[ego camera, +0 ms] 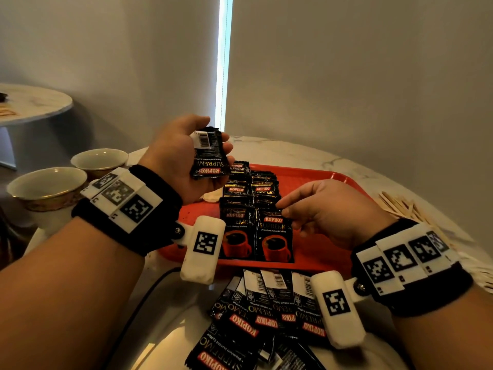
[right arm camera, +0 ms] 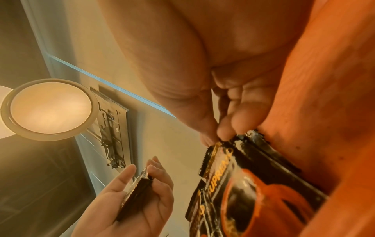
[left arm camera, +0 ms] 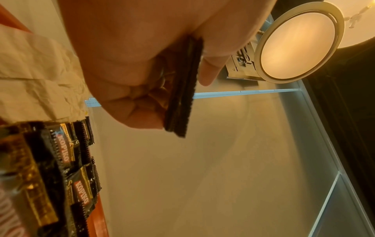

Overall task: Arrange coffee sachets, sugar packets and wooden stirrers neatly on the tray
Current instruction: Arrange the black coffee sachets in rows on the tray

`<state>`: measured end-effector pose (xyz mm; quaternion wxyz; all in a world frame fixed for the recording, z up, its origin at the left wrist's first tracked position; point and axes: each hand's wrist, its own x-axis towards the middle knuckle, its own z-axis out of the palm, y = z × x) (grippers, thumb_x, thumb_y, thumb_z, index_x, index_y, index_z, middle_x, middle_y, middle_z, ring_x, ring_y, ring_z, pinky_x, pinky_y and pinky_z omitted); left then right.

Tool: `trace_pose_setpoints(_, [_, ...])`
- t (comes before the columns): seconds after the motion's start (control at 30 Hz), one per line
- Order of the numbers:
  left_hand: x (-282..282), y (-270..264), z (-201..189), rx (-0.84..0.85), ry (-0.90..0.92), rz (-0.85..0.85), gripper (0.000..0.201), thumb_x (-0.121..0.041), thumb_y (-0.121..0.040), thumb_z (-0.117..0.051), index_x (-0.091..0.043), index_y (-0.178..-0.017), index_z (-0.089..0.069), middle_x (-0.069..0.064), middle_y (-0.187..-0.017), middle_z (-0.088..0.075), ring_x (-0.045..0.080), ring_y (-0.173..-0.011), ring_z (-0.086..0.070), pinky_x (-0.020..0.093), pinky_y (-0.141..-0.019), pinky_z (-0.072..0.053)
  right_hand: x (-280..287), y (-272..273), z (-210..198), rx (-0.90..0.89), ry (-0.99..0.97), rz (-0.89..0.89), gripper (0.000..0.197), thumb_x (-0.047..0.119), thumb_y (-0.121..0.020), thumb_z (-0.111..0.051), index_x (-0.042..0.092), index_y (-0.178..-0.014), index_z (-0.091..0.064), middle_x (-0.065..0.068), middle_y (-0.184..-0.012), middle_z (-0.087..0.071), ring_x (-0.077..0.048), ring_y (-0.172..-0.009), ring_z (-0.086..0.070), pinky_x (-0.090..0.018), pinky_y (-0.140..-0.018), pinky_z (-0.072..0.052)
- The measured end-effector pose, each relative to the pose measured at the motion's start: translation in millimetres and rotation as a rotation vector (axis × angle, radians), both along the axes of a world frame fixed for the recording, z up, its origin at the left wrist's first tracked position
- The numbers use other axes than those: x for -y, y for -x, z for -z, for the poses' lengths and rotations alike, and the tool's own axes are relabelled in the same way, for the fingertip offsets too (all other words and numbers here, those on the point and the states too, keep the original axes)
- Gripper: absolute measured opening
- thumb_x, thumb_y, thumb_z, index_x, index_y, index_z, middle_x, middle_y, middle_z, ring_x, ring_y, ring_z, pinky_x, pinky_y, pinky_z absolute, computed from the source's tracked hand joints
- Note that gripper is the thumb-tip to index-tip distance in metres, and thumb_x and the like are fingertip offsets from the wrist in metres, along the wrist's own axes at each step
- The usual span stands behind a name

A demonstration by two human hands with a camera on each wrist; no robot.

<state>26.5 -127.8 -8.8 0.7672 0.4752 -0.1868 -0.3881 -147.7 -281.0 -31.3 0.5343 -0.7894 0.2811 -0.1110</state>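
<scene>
Spare sachets (ego camera: 209,156) are gripped in left hand (ego camera: 181,158); front sachet (ego camera: 274,236) is pinched by right hand (ego camera: 328,209), best squared with its neighbour on tray (ego camera: 320,182).

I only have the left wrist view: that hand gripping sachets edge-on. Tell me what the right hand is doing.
Observer: The right hand pinches the top edge of the front right sachet in the rows on the red tray.
Operator: Report what is off the tray.
Observer: A loose pile of sachets lies on the table, just in front of the tray's near edge.
Operator: Find the stirrers.
Observer: The wooden stirrers lie scattered on the table to the right of the tray; I see none on it.
</scene>
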Motion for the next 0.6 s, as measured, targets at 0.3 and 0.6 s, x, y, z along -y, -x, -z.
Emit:
trace_pose_setpoints(0.3, [-1.0, -1.5, 1.5, -0.033, 0.025, 0.022, 0.038, -0.034, -0.093, -0.041, -0.008, -0.113, -0.061, 0.006, -0.084, -0.064, 0.02, -0.067, -0.062, 0.029, -0.061, -0.055, -0.3, 1.0, 0.0, -0.035, 0.045, -0.005, 0.014, -0.002, -0.087, -0.069, 0.008, -0.092, -0.077, -0.008, -0.075, -0.073, -0.013, -0.057, -0.062, -0.026, -0.049, -0.05])
trace_pose_setpoints(0.6, [0.0, 2.0, 3.4, 0.002, -0.009, 0.023, 0.042, -0.027, -0.094, -0.033, -0.007, -0.115, -0.063, 0.009, -0.089, -0.067, 0.024, -0.075, -0.065, 0.034, -0.068, -0.053, 1.8, 0.2, 1.5, 0.014, 0.131, 0.014, 0.013, 0.008, -0.086, -0.074, 0.019, -0.083, -0.08, 0.001, -0.072, -0.073, -0.015, -0.064, -0.057, -0.03, -0.052, -0.043])
